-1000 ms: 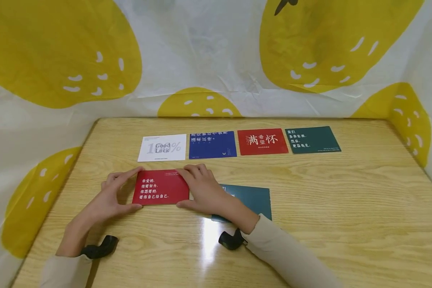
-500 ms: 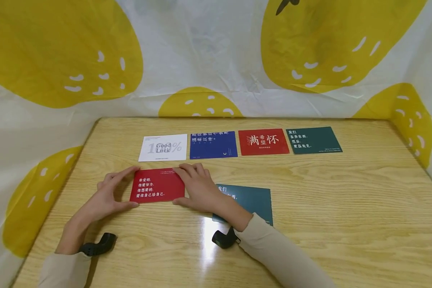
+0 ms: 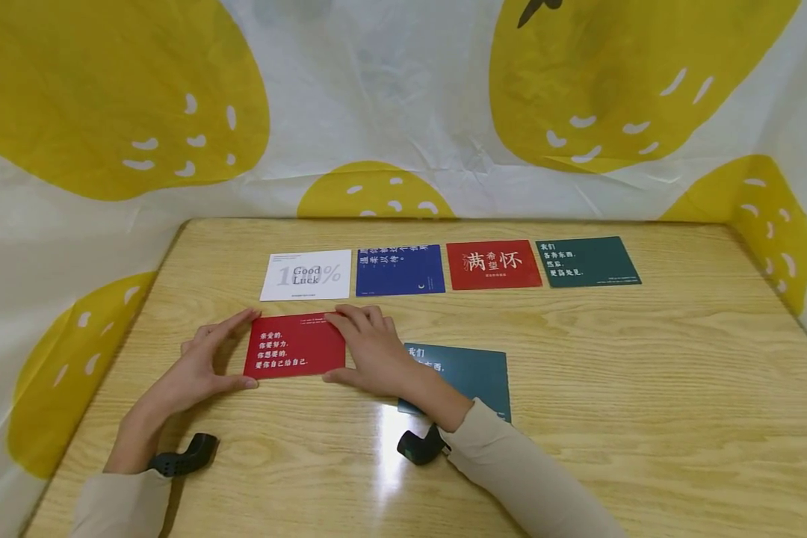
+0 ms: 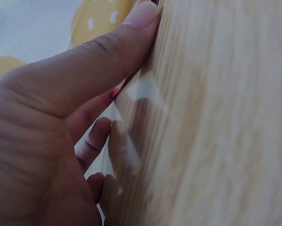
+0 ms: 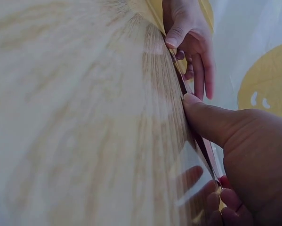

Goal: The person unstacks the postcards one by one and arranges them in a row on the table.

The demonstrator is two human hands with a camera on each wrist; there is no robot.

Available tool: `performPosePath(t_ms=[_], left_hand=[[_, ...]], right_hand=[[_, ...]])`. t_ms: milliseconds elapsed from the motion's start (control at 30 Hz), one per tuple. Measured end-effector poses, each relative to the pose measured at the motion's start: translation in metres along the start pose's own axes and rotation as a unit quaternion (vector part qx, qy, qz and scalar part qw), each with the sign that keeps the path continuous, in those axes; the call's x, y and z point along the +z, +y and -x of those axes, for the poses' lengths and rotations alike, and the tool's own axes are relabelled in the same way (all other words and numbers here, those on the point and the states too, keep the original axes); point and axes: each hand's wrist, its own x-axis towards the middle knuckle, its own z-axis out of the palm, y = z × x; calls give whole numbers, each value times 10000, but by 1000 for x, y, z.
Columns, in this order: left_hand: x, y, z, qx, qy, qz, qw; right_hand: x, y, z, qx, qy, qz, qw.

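Note:
A red postcard (image 3: 296,345) with white Chinese writing lies just in front of the white card in the back row. My left hand (image 3: 199,371) grips its left end, index finger at the far corner and thumb at the near one. The right end is held the same way by my right hand (image 3: 375,357). Seen almost edge-on, the red postcard (image 5: 205,153) shows as a thin dark red strip past the right thumb in the right wrist view. Beneath my right wrist lies a teal postcard (image 3: 474,381), partly hidden.
Along the back runs a row: a white "Good Luck" card (image 3: 305,288), a blue card (image 3: 400,273), another red card (image 3: 494,276) and a dark green card (image 3: 595,261). Fruit-patterned cloth (image 3: 390,97) walls in the wooden table (image 3: 645,418). Black devices are strapped to both wrists.
The red postcard has slid slightly left and away from me with both hands on it, mostly in the first half second. My right forearm has shifted left, uncovering more of the teal postcard.

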Motion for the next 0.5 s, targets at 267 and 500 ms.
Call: performPosePath(t_ms=[267,500], left_hand=[[-1,1,-1,-40,-62,-54,10000],[-1,2,0,-31,-73,-21,10000]], right_hand=[[1,2,0,-27,26,-31,10000],[-1,0,0,-18,8,-130,9999]])
